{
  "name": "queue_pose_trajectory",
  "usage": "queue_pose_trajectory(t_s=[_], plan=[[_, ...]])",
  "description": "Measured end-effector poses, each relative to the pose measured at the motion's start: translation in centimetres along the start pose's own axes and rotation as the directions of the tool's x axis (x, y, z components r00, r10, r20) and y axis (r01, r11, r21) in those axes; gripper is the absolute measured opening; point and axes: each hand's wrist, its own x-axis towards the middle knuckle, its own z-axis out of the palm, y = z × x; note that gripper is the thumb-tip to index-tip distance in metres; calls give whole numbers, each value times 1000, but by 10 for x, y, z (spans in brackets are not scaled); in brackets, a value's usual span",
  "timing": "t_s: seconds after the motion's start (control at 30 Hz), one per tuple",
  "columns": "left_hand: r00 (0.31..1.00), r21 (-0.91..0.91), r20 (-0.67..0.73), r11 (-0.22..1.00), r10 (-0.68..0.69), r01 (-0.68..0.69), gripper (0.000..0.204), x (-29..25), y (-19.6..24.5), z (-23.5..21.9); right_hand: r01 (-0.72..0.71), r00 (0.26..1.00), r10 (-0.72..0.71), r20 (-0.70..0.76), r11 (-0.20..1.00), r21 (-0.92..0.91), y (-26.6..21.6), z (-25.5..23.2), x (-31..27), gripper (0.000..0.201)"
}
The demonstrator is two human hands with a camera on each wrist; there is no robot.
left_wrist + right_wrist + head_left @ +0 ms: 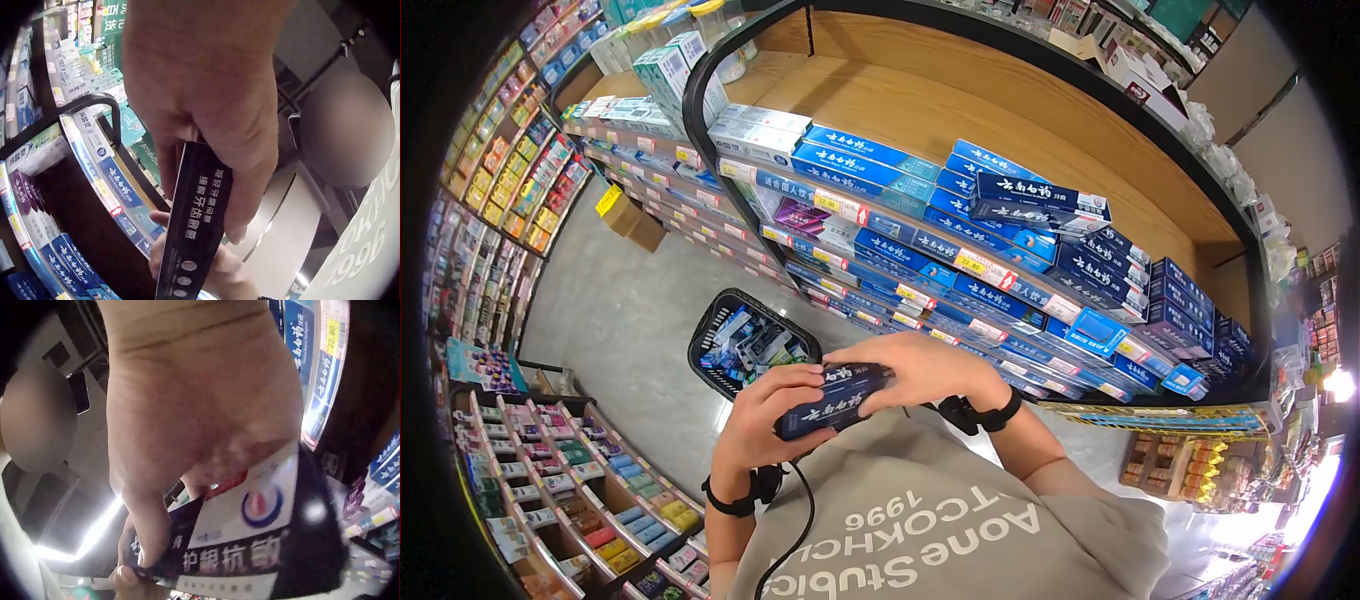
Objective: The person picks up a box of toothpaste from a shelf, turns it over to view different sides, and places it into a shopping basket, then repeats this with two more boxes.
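Basket (693, 350) sits nr L hand (752, 425), whose fingers grip dark box's (832, 410) L end; box is btwn hands, nr shirt (940, 515); R hand (932, 368) grips R end. Poss. risk: grips loosen together, box drops to floor (615, 310). Logo face up twd head cam; long axis runs approx. L–R, R end angled away fr. body.
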Motion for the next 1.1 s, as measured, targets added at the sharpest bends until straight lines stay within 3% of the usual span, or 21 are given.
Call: queue_pose_trajectory(t_s=[0.1, 0.2, 0.23, 0.33, 0.4, 0.5, 0.6, 0.73, 0.87, 0.9, 1.0, 1.03, 1.1], plan=[[997, -40, -77, 999, -26, 23, 53, -8, 2, -9, -79, 997, 79, -14, 997, 4, -7, -13, -8, 73], [982, -140, -182, 990, -55, 30, 58, -19, 1, -15, 34, 997, -26, -69, 994, 107, 4, -23, -17, 78], [973, -190, -221, 982, -66, 24, 59, -22, 0, -16, -23, 999, 27, -23, 986, 165, -3, -31, -21, 80], [948, -284, -311, 959, -72, -20, 64, -30, -6, -18, 125, 992, -112, -61, 941, 316, -3, -31, -26, 79], [928, -332, -362, 942, -86, -42, 65, -31, -7, -20, 130, 991, -128, -28, 926, 354, -4, -25, -26, 88], [916, -369, -381, 929, -124, -28, 65, -37, -11, -23, 133, 990, -143, 0, 924, 358, -11, -18, -18, 95], [910, -389, -375, 921, -175, 17, 67, -40, -10, -25, 153, 986, -117, -123, 924, 350, -8, 8, -9, 93], [911, -374, -351, 925, -214, 73, 73, -46, -12, -22, 58, 982, -2, -189, 955, 290, -3, 22, -2, 97], [883, -388, -388, 916, -265, 104, 81, -54, -7, -13, 191, 947, -110, -301, 948, 254, 3, 34, 8, 99], [913, -319, -347, 942, -215, 101, 90, -57, -8, -16, 223, 941, -139, -309, 940, 257, 5, 36, 11, 101], [854, -320, -437, 936, -283, 146, 101, -62, -1, -6, 249, 938, -143, -315, 911, 328, 6, 39, 15, 105], [861, -318, -411, 933, -299, 172, 107, -67, -1, -7, 230, 954, -135, -269, 902, 365, 10, 41, 14, 108], [827, -318, -458, 929, -326, 190, 106, -69, 4, -4, 257, 943, -163, -291, 910, 324, 9, 43, 16, 111]])
